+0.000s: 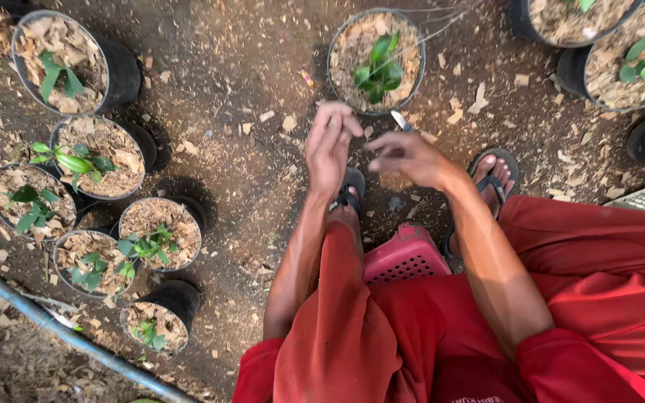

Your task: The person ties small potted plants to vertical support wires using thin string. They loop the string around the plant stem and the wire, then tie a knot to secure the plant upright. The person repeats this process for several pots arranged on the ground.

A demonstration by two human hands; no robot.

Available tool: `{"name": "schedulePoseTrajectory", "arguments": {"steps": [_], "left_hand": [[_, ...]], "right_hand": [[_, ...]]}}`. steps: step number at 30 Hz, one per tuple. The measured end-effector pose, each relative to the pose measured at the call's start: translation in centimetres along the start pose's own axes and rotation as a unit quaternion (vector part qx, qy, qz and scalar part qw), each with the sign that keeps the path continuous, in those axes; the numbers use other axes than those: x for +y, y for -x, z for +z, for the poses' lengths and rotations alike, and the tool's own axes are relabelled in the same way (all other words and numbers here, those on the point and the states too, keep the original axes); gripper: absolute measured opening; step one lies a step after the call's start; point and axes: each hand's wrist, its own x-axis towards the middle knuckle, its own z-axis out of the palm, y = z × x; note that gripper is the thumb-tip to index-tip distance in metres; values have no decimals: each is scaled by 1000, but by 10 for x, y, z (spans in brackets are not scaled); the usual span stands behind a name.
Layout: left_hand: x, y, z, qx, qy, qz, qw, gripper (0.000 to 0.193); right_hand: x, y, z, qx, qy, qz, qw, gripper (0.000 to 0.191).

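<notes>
Bare soil, potted seedling just beyond right fingers pinching a small blade, left fingers loosely curled.

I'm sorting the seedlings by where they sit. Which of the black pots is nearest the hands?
The pot straight ahead, just beyond the left hand and right hand, holding a dark green seedling. It stands alone; the others cluster far left or at the top right corner.

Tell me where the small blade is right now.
In the head view, the blade sticks up from the right hand, just below the seedling pot at top centre, right of the left hand.
</notes>
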Motion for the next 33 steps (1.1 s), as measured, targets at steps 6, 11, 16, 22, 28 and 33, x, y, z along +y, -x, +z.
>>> {"name": "schedulePoseTrajectory", "arguments": {"steps": [6, 11, 16, 22, 28, 33], "left_hand": [[-16, -9, 1, -39, 62, -56, 996, 21], [-17, -5, 15, -64, 16, -110, 992, 23], [12, -6, 1, -167, -470, 111, 859, 23], [36, -60, -56, -182, -715, 172, 652, 16], [3, -67, -52, -204, -675, 183, 685, 10], [-11, -76, -23, -132, -603, 180, 766, 12]], "right_hand": [[-2, -15, 47, 30, -111, -194, 974, 8], [3, -17, 39, 21, -54, -196, 979, 3], [8, -17, 38, 74, 123, -139, 980, 4], [11, -21, 41, 149, -15, -133, 980, 5], [2, -22, 32, 194, -81, -134, 969, 6], [-5, -29, 17, 272, -125, -203, 932, 8]]}}
